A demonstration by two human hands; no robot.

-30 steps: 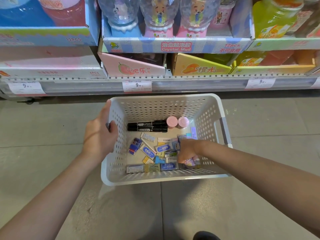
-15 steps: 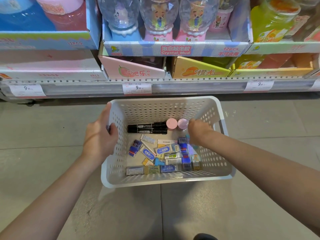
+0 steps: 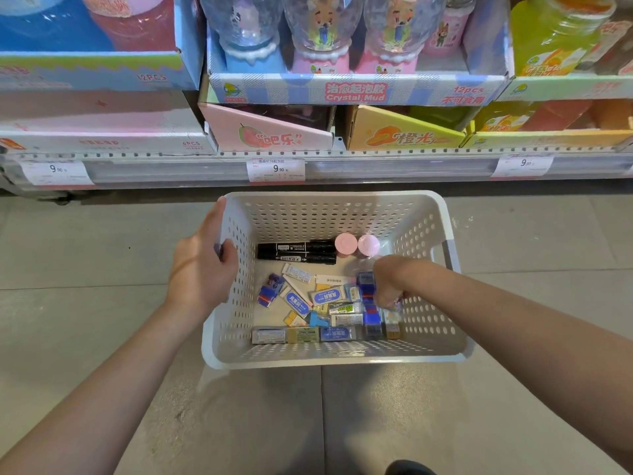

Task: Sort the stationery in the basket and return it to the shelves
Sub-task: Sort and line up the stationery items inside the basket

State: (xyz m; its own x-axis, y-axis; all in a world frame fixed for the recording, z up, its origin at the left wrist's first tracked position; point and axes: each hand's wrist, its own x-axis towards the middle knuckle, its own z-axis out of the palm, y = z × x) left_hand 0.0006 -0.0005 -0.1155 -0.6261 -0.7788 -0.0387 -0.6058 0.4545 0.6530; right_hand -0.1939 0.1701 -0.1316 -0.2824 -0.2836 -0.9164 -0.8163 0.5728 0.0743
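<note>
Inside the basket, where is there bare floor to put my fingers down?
A bare strip of basket floor lies along its left wall, beside the black markers and left of the erasers. The far edge behind the markers and pink caps looks open too. The middle and near right, under the right hand, are crowded.

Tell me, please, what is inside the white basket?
Inside the white basket lie two black markers, two pink round caps and many small wrapped erasers. The right hand covers some items near the right wall.
</note>
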